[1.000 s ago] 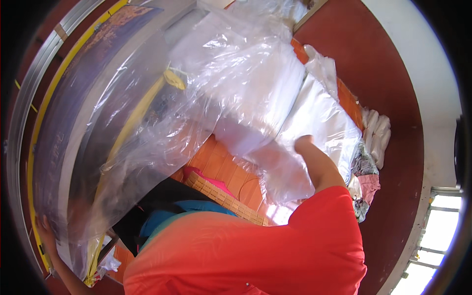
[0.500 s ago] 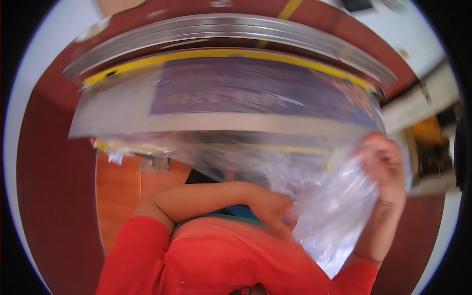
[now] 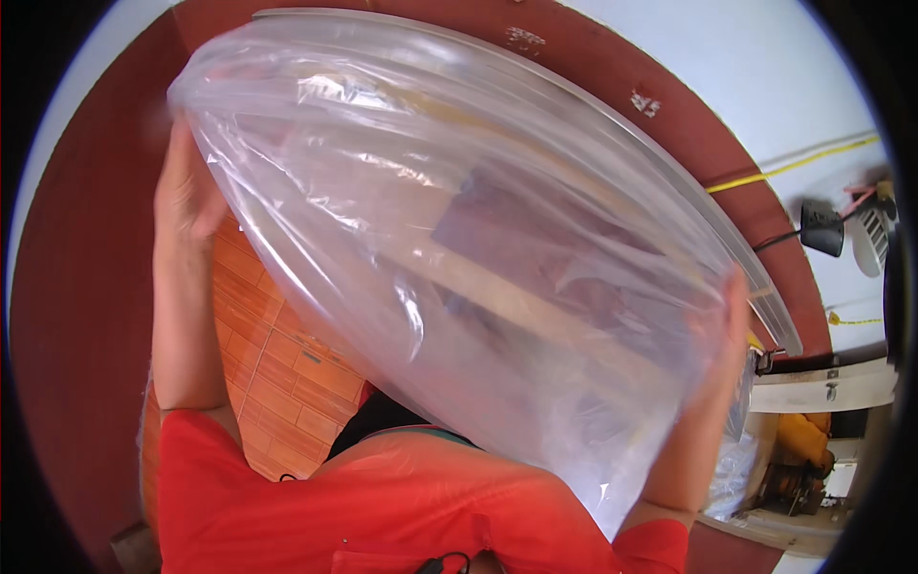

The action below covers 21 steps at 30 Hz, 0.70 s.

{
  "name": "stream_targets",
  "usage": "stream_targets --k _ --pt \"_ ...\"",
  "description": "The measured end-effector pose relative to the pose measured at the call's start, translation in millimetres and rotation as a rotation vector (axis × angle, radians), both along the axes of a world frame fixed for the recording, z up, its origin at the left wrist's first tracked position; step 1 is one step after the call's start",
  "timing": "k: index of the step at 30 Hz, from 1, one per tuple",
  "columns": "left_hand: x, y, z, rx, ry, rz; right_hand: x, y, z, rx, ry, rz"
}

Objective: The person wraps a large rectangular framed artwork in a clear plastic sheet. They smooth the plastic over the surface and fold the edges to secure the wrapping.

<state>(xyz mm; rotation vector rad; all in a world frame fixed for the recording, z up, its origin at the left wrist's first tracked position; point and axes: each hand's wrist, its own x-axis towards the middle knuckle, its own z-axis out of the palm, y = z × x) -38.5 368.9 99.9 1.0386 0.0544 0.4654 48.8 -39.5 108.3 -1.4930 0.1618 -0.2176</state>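
1. Two bare hands on my feed: one left hand (image 3: 186,196), one right hand (image 3: 732,325).
2. One clear plastic film (image 3: 402,191), as far as I can tell; folds could hide further layers.
3. One purplish panel (image 3: 497,206), which I see through that film.
4. One metal rail (image 3: 732,244).
5. Two white marks (image 3: 645,102) near the upper edge of the wall's red band (image 3: 755,206).
6. Two yellow strips (image 3: 798,164): one long, crossing that band's edge; one short, on the white wall.
7. One black box (image 3: 822,228), beside one white slotted piece (image 3: 872,239).
8. One red shirt (image 3: 411,507).
9. Several orange floor tiles (image 3: 277,383); I can't total them.
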Motion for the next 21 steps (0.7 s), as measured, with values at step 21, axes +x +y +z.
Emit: stream_targets --k 21 --pt "85.2 68.2 -139.1 1.788 0.320 0.477 70.7 -15.0 -120.3 -1.250 -0.144 0.226"
